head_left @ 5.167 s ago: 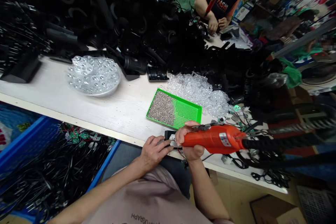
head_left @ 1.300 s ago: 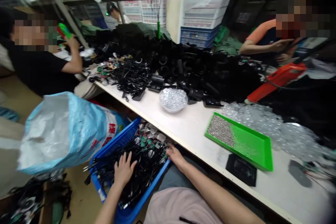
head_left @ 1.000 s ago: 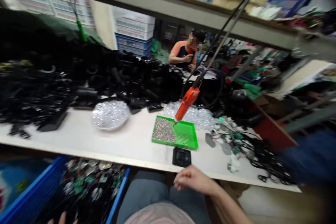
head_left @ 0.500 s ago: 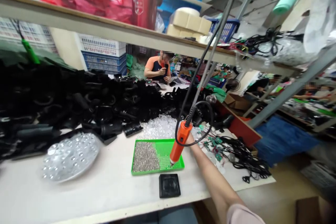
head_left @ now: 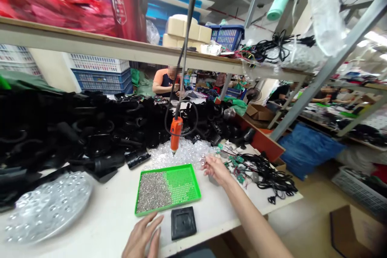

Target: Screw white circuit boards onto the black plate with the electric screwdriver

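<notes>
My left hand (head_left: 144, 237) is at the table's front edge, fingers apart and holding nothing. It is between the green tray (head_left: 184, 203) and a black square block (head_left: 183, 223). Small metal screws (head_left: 152, 191) cover the tray's left part; its right part is a grid of holes. My right hand (head_left: 216, 170) is right of the tray, fingers drawn together at the edge of a pile of clear plastic lenses (head_left: 181, 152). Whatever its fingertips hold, if anything, I cannot make out. An orange electric screwdriver (head_left: 175, 135) hangs by its cable above the lens pile, untouched.
More clear domed pieces lie in a heap (head_left: 51, 205) at left. Black plastic housings (head_left: 90, 129) are piled along the back. Circuit boards and black cables (head_left: 263, 177) lie at right. A loaded shelf (head_left: 121, 50) crosses overhead, and a person (head_left: 165, 82) works beyond.
The screwdriver now hangs farther back, over the lens pile. My right hand, earlier behind it, shows in full beside the tray. My left hand has come into view. The camera has turned right.
</notes>
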`<action>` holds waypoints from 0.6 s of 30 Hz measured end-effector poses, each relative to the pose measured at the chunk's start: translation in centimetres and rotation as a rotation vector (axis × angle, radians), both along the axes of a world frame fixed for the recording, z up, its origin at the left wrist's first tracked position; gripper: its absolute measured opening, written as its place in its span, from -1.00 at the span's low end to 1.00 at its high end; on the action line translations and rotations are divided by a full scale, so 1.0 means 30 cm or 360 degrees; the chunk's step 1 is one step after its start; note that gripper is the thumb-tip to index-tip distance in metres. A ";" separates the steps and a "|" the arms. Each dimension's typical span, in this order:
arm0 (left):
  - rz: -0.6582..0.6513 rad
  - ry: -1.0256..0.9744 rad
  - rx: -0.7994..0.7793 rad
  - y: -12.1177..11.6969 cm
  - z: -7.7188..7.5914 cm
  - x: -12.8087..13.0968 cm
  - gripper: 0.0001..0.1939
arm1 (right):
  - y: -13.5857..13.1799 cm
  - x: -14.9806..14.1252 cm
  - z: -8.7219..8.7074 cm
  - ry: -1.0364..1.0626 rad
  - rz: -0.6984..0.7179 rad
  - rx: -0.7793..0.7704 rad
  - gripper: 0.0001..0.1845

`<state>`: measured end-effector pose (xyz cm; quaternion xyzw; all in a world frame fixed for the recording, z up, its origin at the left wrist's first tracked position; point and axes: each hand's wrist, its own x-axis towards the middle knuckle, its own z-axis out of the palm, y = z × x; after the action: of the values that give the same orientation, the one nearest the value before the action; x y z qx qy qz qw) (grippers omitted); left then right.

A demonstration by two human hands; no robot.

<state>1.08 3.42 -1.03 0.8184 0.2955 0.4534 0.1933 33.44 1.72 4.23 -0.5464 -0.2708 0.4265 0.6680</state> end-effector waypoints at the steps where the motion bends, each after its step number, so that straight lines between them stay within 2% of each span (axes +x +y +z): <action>1: -0.0083 -0.0020 -0.0200 -0.006 0.043 0.051 -0.72 | -0.031 -0.037 0.008 0.0017 0.0079 0.0007 -0.44; 4: -0.0211 -0.0103 -0.0940 -0.020 0.150 0.199 -0.60 | -0.121 -0.162 -0.002 -0.0017 0.0230 -0.0031 -0.46; 6: -0.0414 -0.0100 -0.1332 -0.021 0.173 0.266 -0.55 | -0.185 -0.244 -0.032 -0.0166 0.0216 -0.0072 -0.55; 8: -0.0559 -0.0098 -0.1633 -0.027 0.152 0.289 -0.48 | -0.260 -0.309 -0.065 -0.0522 0.0148 -0.0064 -0.68; 9: -0.0592 -0.0079 -0.1779 -0.036 0.129 0.283 -0.44 | -0.300 -0.331 -0.079 -0.0813 0.0100 -0.0002 -0.75; 11: -0.0611 0.0006 -0.2068 -0.068 0.079 0.247 -0.37 | -0.373 -0.357 -0.100 -0.1556 0.0026 0.0250 -0.81; 13: -0.0676 0.0133 -0.2286 -0.111 0.042 0.198 -0.34 | -0.426 -0.365 -0.114 -0.2203 0.0061 0.0606 -0.78; 15: -0.0796 0.0269 -0.2314 -0.143 0.025 0.157 -0.35 | -0.446 -0.361 -0.126 -0.2473 0.0160 0.0850 -0.80; 16: -0.0810 0.0331 -0.2206 -0.148 0.023 0.141 -0.36 | -0.444 -0.357 -0.133 -0.2501 0.0190 0.0887 -0.81; 18: -0.0640 0.0441 -0.1701 -0.131 0.023 0.121 -0.43 | -0.420 -0.346 -0.147 -0.2515 0.0167 0.0816 -0.80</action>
<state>4.72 -0.51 -0.35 0.6990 0.3446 0.0849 0.6209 23.05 -10.87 -0.17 -0.5025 -0.7738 -0.1269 0.3642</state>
